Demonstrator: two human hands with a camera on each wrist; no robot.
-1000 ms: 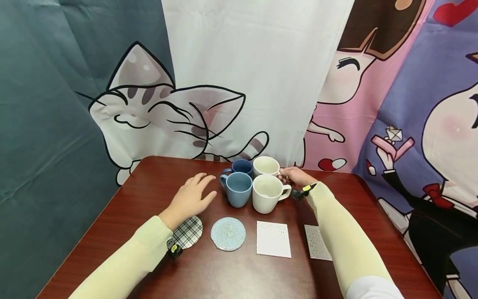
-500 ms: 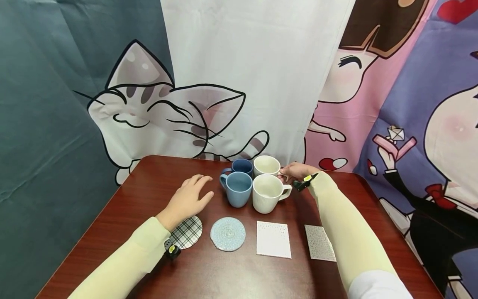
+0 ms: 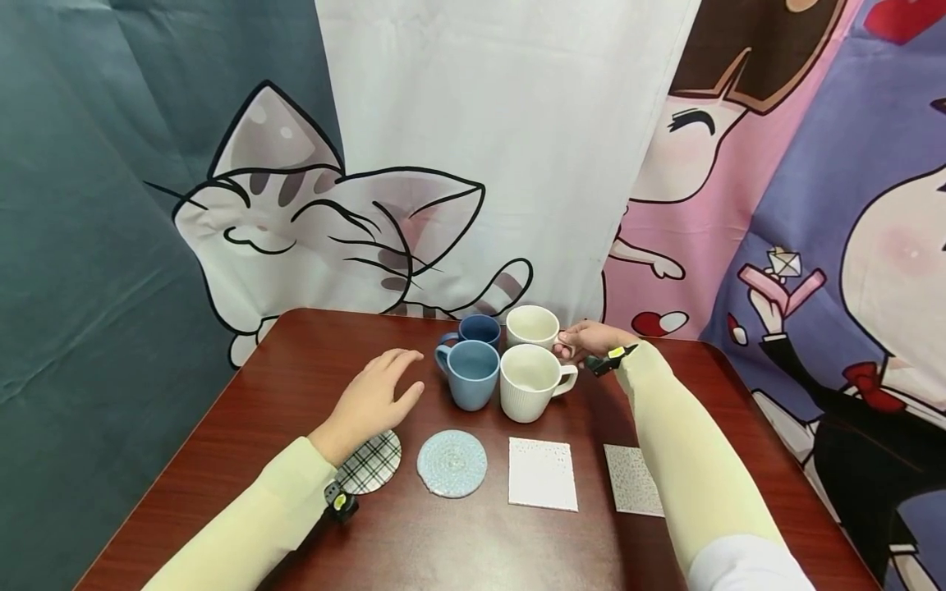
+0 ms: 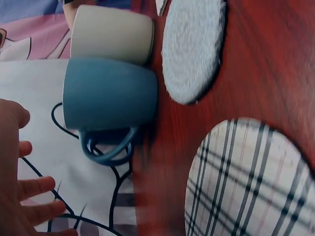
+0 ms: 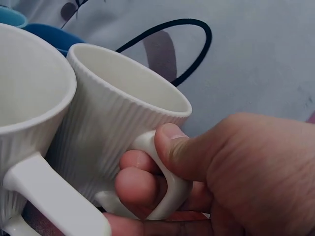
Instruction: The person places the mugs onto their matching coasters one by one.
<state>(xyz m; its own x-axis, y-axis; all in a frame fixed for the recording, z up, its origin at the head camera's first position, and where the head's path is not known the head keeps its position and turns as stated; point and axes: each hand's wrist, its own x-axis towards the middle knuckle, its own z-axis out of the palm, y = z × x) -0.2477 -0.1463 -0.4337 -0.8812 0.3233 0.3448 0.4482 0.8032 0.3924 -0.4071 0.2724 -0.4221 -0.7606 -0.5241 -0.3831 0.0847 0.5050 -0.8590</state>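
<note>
My right hand [image 3: 591, 338] grips the handle of the rear white ribbed mug [image 5: 113, 113], fingers through the loop and thumb on top. In front of that mug stands a second white ribbed mug [image 3: 526, 390] with its handle to the right. A light blue mug [image 3: 471, 377] stands left of it, and a dark blue mug [image 3: 480, 328] is partly hidden behind. My left hand [image 3: 373, 394] hovers left of the light blue mug, fingers spread and holding nothing. In the left wrist view that mug's handle [image 4: 110, 155] points toward my fingers.
A row of coasters lies in front of the mugs: a plaid round one [image 3: 373, 464], a pale blue round one [image 3: 452, 464], a white square [image 3: 542, 474] and a speckled grey square [image 3: 631, 480] partly under my right sleeve. A printed curtain [image 3: 443, 107] hangs behind the table.
The rear white mug has shifted slightly right and up in the head view with my right hand on its handle. My left hand has drifted slightly left.
</note>
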